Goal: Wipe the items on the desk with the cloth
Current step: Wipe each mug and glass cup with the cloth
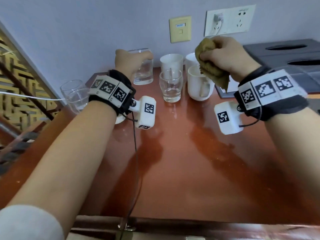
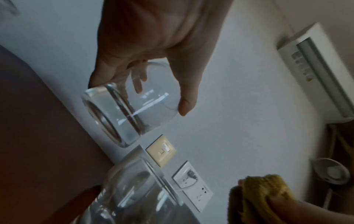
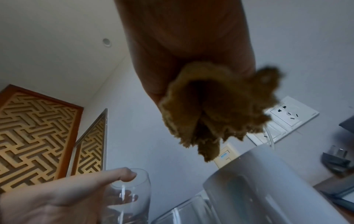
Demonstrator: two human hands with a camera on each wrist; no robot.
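My left hand [image 1: 127,64] grips a clear glass tumbler [image 1: 143,70] at the back of the red-brown desk [image 1: 190,161], thumb on one side and fingers on the other. The left wrist view shows the same tumbler [image 2: 132,112] held near its rim by that hand [image 2: 153,45]. I cannot tell whether its base touches the desk. My right hand [image 1: 226,54] clutches a bunched mustard-brown cloth [image 1: 207,61] above a white mug [image 1: 199,87]. The cloth [image 3: 216,109] hangs from the fist, apart from the tumbler [image 3: 130,197].
Two more white mugs [image 1: 171,62] [image 1: 191,58] stand at the back by the wall. A small glass [image 1: 170,87] sits in front of them and another glass [image 1: 74,96] near the left edge. A dark box [image 1: 285,54] fills the right rear corner. Wall sockets [image 1: 228,19] are above.
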